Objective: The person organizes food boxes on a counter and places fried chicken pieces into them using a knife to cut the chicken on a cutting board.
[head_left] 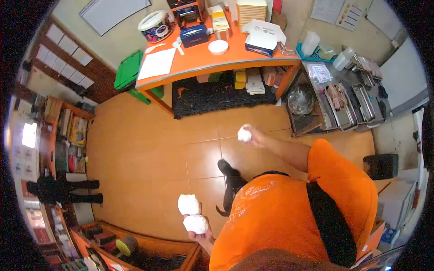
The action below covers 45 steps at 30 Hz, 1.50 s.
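Above the tiled floor [135, 144], the left hand [199, 233] cups a white bundle [195, 223] with another bundle [188, 204] against it; the right hand [257, 137] grips a third bundle [244, 134]. Beyond is an orange tabletop [194, 58] (a green bin [128, 71] stands by its left end).

green bin [129, 70] beside orange table [195, 59] bearing white sheet [157, 63]

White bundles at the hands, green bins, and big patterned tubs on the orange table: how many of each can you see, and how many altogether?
White bundles: 3 (2 at the left hand, 1 in the right hand)
Green bins: 1
Big patterned tubs: 1
Total: 5
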Motion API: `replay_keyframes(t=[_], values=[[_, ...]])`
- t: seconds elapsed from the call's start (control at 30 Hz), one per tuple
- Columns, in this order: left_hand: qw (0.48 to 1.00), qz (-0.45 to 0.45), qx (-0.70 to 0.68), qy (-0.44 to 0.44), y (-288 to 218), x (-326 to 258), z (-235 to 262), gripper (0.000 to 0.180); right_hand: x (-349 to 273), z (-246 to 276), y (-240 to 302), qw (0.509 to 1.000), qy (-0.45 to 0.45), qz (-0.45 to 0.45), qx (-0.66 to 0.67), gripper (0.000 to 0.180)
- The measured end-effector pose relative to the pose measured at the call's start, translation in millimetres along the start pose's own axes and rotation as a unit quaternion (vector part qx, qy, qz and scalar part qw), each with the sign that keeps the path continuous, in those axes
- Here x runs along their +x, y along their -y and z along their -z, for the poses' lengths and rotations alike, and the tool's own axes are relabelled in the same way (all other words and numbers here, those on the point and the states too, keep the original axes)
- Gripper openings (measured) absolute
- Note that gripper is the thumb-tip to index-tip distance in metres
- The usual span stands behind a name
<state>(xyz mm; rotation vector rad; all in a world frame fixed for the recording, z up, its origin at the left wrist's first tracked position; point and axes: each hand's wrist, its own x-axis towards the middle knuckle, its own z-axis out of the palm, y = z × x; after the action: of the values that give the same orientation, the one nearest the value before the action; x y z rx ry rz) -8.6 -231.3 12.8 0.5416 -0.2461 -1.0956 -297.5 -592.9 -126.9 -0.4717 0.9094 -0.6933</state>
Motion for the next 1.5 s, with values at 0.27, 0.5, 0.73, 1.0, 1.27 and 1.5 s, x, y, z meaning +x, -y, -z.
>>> replay_keyframes(t=[0.27, 0.5, 0.73, 1.0, 1.27, 1.5], values=[[0.948, 0.198, 0.249, 0.001, 23, 302, -44, 0.084, 104, 71, 321, 0.876, -0.350, 0.315, -0.108, 0.040], [0.917, 0.335, 0.161, 0.144, 136, 543, -78, 0.073, 135, 56, 452, 0.877, -0.334, 0.318, -0.137, 0.062], [0.933, 0.339, 0.112, 0.049, 241, 651, -110, 0.071, 258, -10, 479, 0.989, -0.015, 0.141, -0.036, 0.050], [0.951, 0.290, 0.103, 0.012, 230, 692, -127, 0.069, 467, -122, 598, 0.766, 0.102, 0.184, -0.608, 0.040], [0.965, 0.216, 0.147, -0.037, 187, 690, -118, 0.075, 438, -117, 505, 0.661, 0.088, 0.322, -0.673, 0.049], [0.970, 0.204, 0.130, -0.032, 161, 716, -126, 0.076, 346, -127, 417, 0.645, 0.016, 0.215, -0.733, 0.043]])
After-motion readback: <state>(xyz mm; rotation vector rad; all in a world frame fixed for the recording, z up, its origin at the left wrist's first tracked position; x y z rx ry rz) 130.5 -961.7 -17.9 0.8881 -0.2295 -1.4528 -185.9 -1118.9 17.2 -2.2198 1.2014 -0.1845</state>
